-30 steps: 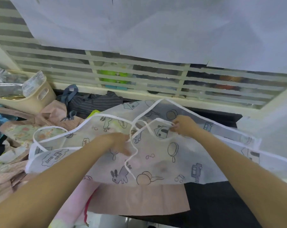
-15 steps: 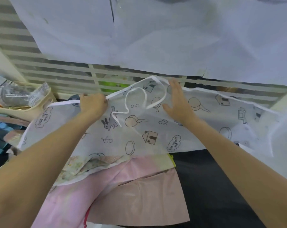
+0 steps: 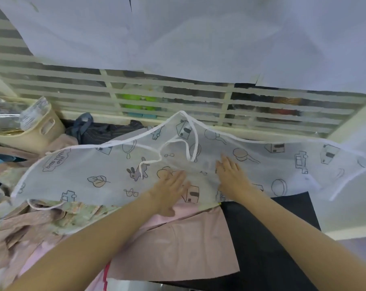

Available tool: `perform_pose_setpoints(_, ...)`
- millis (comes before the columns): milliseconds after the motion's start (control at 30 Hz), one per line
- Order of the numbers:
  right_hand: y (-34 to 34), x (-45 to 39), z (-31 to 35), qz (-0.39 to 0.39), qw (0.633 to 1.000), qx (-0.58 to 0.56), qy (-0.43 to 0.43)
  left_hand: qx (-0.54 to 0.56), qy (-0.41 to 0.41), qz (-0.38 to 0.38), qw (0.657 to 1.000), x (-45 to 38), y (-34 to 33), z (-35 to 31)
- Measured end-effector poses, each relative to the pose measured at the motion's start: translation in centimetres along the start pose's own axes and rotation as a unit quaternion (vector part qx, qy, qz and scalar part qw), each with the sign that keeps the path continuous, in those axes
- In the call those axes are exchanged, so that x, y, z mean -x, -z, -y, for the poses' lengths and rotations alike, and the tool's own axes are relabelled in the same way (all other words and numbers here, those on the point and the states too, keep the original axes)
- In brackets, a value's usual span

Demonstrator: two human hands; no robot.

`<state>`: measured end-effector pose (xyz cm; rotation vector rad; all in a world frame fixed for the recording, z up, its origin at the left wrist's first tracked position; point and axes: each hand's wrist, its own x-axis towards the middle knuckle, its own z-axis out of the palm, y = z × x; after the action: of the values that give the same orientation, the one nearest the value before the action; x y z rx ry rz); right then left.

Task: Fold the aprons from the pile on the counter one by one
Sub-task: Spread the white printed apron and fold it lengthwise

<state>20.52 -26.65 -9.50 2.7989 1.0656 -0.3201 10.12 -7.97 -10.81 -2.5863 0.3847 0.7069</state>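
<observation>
Two flat hands (image 3: 201,183) press the sheer white cartoon-printed apron (image 3: 106,175).

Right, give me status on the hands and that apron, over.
Left hand flat on white printed apron, no grip. Right hand flat beside it. Apron spread over the pile, white strap loose on top.
</observation>
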Motion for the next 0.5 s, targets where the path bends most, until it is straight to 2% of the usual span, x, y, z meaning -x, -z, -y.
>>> perform_pose_setpoints(67, -0.1, 1.0, 0.2, -0.016, 0.999, -0.013, 0.049, -0.001, 0.023, -0.017, 1.000, -1.3, 0.4, 0.2)
perform_pose_setpoints(167, -1.4, 2.7, 0.0, -0.050, 0.993, 0.029, 0.107, 0.044, 0.010, -0.038, 0.998, -2.5, 3.4, 1.6)
perform_pose_setpoints(233, -2.2, 3.0, -0.6, -0.061, 0.994, 0.044, 0.083, 0.071, -0.005, -0.054, 0.996, -2.1, 5.9, 3.4)
perform_pose_setpoints(333, -0.9, 2.5, -2.0, -0.102, 0.993, 0.064, 0.007, 0.108, 0.005, -0.123, 0.986, -0.6, 8.6, 7.3)
perform_pose_setpoints(433, 3.0, 0.4, -3.7, -0.167, 0.981, 0.095, -0.043, 0.127, 0.043, -0.192, 0.972, 1.6, 9.5, 11.1)
perform_pose_setpoints(500, 6.9, -1.6, -4.5, -0.206, 0.968, 0.127, -0.068, 0.124, 0.091, -0.192, 0.969, 3.3, 9.0, 13.6)
